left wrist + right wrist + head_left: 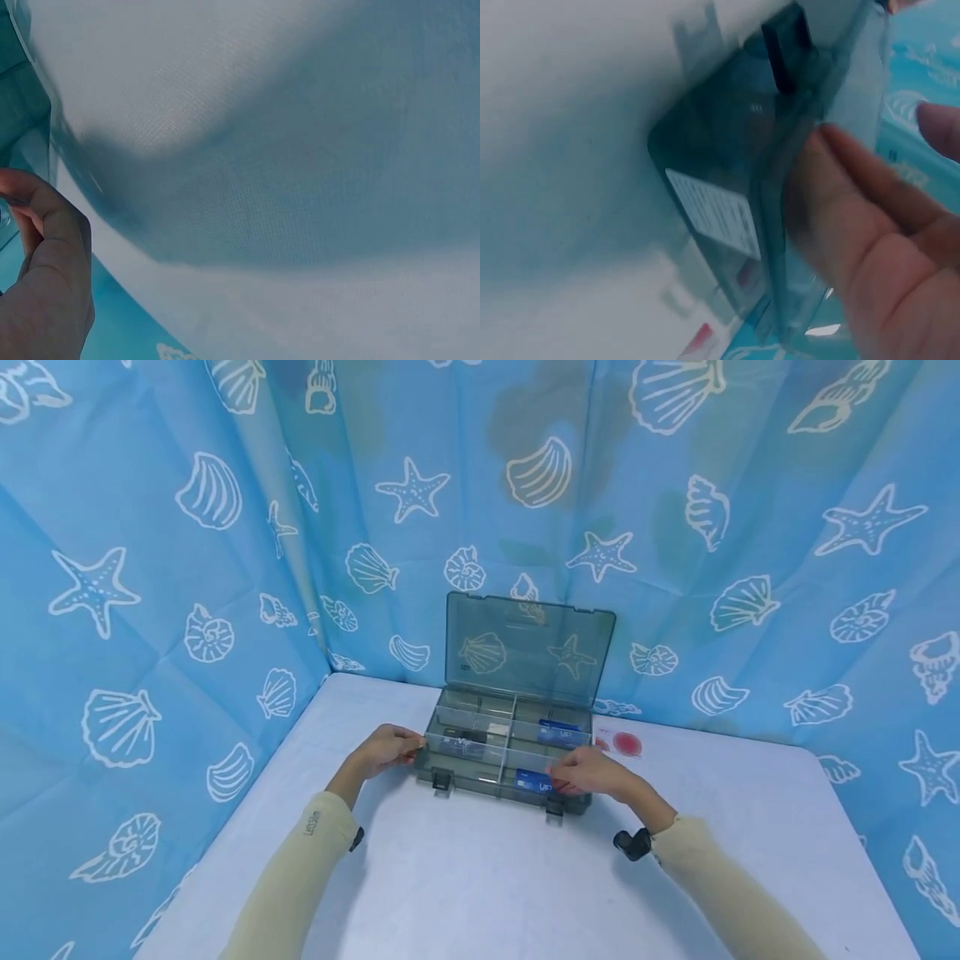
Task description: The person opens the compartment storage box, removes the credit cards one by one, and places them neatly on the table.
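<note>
A smoky, see-through compartment box (pixel 468 768) sits on the table with its lid (pixel 528 647) raised. My left hand (pixel 386 748) grips the box's left edge; in the left wrist view, its fingers (pixel 37 199) bend at the wall. My right hand (pixel 588 772) reaches into the front right compartment, beside a blue item with white lettering (pixel 531 781). In the right wrist view its fingers (pixel 847 195) extend behind the box wall, the thumb apart; their tips are hidden. Another blue item (pixel 562 733) lies in a right compartment further back. A dark lettered item (pixel 461 743) lies on the left.
A small white piece (pixel 497 729) shows near the box's middle divider. Right of the box is a flat red round print (pixel 627 743) on the white table (pixel 465 877). Two latches hang at the box front, one a dark latch (pixel 442 781). A blue shell-patterned curtain (pixel 465 510) stands behind.
</note>
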Action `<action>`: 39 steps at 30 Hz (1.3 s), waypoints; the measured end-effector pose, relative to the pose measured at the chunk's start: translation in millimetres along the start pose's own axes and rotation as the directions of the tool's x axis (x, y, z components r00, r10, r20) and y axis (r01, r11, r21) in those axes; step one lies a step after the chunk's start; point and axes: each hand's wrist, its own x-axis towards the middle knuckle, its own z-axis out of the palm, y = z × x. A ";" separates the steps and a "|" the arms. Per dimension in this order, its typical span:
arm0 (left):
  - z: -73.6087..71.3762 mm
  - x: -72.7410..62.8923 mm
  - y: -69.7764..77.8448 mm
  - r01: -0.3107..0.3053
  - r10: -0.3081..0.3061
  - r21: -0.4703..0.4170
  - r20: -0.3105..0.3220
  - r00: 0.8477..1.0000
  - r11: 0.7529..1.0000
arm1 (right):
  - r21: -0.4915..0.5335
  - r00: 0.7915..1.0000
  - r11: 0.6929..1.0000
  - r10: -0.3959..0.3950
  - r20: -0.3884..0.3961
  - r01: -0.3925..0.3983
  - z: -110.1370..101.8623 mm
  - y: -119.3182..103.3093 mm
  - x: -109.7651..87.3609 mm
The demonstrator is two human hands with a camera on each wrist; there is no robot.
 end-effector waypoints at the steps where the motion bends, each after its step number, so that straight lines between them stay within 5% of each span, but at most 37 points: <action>1: 0.0 -0.1 -0.1 0.002 -0.002 0.002 0.001 1.000 1.000 | -0.055 1.000 0.998 0.011 0.008 -0.011 3.2 -0.3 -0.3; 4: 0.2 -1.1 0.2 0.008 -0.008 -0.001 -0.003 1.000 1.000 | -0.172 0.999 0.984 0.039 -0.007 -0.039 9.5 -1.8 -0.2; 7: 1.0 -1.8 0.7 0.006 -0.006 -0.009 -0.010 1.000 1.000 | -0.162 0.998 0.985 0.061 -0.034 -0.065 12.2 -4.9 0.1; 13: 2.7 -2.5 2.3 0.002 -0.002 -0.014 -0.012 1.000 1.000 | 0.036 0.998 0.998 0.056 -0.009 -0.056 15.8 -6.4 0.5; 22: 2.0 -2.2 1.4 0.019 -0.020 -0.027 -0.026 0.999 0.999 | 0.254 0.995 0.964 0.054 0.086 -0.074 7.2 1.8 -3.5; 33: 3.4 -1.9 2.1 0.018 -0.020 -0.032 -0.046 0.999 0.999 | 0.504 0.990 0.853 0.098 0.105 -0.138 11.8 2.8 0.9; 39: 2.7 0.4 3.0 0.014 -0.015 -0.032 -0.033 0.999 0.999 | 0.633 0.989 0.760 0.119 0.092 -0.150 18.5 2.2 1.8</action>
